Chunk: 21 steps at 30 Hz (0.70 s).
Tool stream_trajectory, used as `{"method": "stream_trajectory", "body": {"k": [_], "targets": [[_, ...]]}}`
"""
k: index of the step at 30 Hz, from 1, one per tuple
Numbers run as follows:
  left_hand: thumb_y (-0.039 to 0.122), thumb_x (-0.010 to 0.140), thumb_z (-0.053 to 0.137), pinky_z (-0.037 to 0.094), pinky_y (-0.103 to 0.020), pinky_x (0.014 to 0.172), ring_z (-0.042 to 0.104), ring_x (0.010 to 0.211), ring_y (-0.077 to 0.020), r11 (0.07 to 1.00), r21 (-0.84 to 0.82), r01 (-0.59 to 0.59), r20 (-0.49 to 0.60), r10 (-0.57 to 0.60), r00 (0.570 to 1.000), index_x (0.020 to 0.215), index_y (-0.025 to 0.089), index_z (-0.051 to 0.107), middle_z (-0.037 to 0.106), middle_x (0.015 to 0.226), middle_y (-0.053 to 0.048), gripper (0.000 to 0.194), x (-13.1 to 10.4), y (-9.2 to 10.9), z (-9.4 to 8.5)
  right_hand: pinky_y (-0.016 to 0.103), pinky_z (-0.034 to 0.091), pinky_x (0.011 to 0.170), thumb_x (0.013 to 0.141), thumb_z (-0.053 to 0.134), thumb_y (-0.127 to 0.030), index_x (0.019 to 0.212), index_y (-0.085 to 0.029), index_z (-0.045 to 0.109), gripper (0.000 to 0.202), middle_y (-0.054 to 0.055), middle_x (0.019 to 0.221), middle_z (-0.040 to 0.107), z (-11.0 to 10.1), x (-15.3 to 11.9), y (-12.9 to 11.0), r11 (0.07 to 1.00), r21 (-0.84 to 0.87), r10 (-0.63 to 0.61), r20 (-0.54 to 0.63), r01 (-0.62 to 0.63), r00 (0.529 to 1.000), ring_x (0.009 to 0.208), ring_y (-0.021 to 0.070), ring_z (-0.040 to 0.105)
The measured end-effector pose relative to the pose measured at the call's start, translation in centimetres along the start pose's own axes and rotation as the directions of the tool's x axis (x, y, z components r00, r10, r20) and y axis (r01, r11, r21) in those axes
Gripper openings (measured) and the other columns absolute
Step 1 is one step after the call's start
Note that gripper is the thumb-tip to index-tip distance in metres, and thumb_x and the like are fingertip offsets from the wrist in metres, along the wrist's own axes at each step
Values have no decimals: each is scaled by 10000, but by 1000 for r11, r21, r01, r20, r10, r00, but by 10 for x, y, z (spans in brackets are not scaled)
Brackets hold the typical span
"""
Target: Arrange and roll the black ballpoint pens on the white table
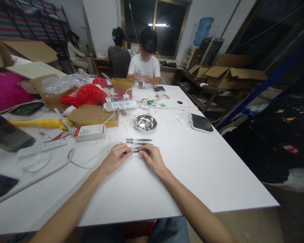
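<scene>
Hands meet over a pen (135, 150) near the table's (205, 175) middle: the left hand (116, 157) pinches one end, the right hand (152, 157) the other, fingers curled down so that only a short dark stretch of barrel shows between them. The pen lies level, on or just above the white top — which of the two cannot be told. Two more pens (138, 141) lie side by side just beyond the knuckles, and a steel bowl (145, 122) with small parts in it sits farther back.

The likeliest slip, as a judgement, is a small part getting away. If the barrel comes apart between the two grips, a spring or tip could jump, and the smooth bare table gives nothing to stop it before the near edge. A round barrel rolls too, so a loosened pinch could send the pen toward the lap.

The spare pens are close enough that a knuckle pushing forward could knock them out of line or into the bowl. A white cable (91, 162) loops just left of the left wrist — an elbow drawn back could snag it and drag the power strip (120, 105) and its chargers.

Across the table a person (144, 67) in a white shirt works with both hands on something small, well apart from all this and no hazard.
</scene>
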<state>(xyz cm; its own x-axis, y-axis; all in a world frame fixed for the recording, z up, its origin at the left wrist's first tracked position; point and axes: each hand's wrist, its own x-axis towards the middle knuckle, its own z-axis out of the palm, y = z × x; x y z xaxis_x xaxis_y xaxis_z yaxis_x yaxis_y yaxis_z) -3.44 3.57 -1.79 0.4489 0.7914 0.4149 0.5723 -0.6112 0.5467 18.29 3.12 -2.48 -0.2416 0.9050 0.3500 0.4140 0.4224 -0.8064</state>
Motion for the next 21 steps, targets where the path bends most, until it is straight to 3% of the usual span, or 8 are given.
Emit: {"method": "stream_trajectory", "body": {"k": [9, 15, 21], "targets": [[331, 943, 603, 451, -327, 799, 604, 832, -175, 994, 38, -101, -83, 103, 991, 874, 201, 678, 687, 837, -22, 166, -3, -2, 6, 241, 349, 656, 1047, 423, -350, 774, -191, 661, 395, 13, 670, 649, -10, 3, -11, 948, -316, 87, 176, -28, 980, 630, 151, 565], [329, 979, 546, 442, -326, 794, 602, 842, -169, 980, 135, -147, -74, 158, 985, 910, 202, 668, 684, 858, -19, 188, -3, 4, 10, 242, 352, 645, 1060, 377, -369, 721, -188, 626, 458, 11, 655, 643, -22, 7, -7, 958, -286, 67, 258, 10, 964, 610, 148, 562], [338, 976, 547, 457, -329, 821, 594, 883, -176, 987, 124, -100, -56, 108, 993, 983, 209, 664, 670, 914, -31, 174, 0, 5, 10, 245, 359, 662, 1040, 448, -331, 814, -188, 663, 343, 23, 760, 695, -22, 5, -6, 957, -287, 30, 198, 29, 980, 677, 154, 596]]}}
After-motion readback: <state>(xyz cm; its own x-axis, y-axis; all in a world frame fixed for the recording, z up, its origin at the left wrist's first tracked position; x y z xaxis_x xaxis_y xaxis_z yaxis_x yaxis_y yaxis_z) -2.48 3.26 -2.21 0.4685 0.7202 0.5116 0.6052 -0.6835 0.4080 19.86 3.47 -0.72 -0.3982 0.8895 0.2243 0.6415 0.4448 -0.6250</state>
